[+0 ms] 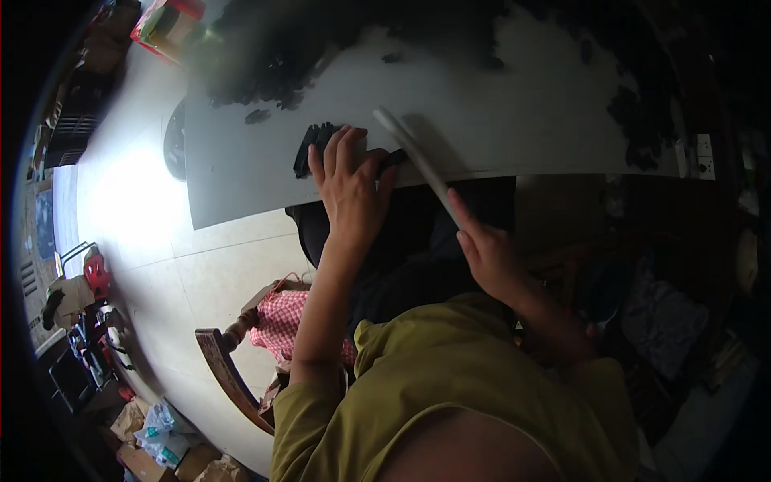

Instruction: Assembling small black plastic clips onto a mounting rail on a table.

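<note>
My left hand rests on the table near its front edge with the fingers bent. Thumb and forefinger pinch a small black piece whose end sticks out to the right. Under and beside the other fingertips lies a little group of black strips, partly hidden by the hand. In my right hand is a long, narrow, pale grey bar-like tool, slanting up and left over the table edge. Its kind is unclear. The tool's side is close to the black piece; whether they touch I cannot tell.
The grey tabletop bears a large heap of black pieces at the back and more at the right. A red box stands far left. Below are a wooden chair with checked cloth, and bags.
</note>
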{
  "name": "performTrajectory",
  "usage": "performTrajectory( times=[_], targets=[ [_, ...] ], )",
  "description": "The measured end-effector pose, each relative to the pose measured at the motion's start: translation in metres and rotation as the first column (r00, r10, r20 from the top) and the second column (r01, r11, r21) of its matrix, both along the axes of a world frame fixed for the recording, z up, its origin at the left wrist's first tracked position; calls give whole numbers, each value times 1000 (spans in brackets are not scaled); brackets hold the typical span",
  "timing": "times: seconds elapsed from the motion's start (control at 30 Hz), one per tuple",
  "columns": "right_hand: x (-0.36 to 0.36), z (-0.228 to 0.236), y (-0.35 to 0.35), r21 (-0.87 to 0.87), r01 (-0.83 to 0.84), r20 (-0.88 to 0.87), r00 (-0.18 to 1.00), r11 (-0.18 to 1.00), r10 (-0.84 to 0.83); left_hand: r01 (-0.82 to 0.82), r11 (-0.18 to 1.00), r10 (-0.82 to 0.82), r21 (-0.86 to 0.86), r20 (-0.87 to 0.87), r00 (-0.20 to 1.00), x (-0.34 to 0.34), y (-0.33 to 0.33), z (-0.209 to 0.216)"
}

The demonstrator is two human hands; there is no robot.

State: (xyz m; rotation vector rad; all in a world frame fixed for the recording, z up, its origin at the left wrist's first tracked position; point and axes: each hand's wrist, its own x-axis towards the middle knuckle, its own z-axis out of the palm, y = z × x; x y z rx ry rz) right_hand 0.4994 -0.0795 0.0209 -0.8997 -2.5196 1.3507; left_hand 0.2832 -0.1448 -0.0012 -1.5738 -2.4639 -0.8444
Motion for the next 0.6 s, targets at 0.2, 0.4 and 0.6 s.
performTrajectory(
  times=[0.2, 0.4, 0.6],
  targets=[
    [4, 12, 7, 12, 23, -130, 991, 1000, -21, -162, 980, 168, 113, -43, 985, -20, -16, 3],
    [-2, 13, 7, 19, 3, -158, 987, 1000, 0, -170, 985, 172, 34, -51, 984, -21, -20, -7],
    [-14, 19, -2, 224, 30, -291, 956, 974, 37, -112, 992, 113, 58, -4, 994, -4, -13, -7]
  ],
)
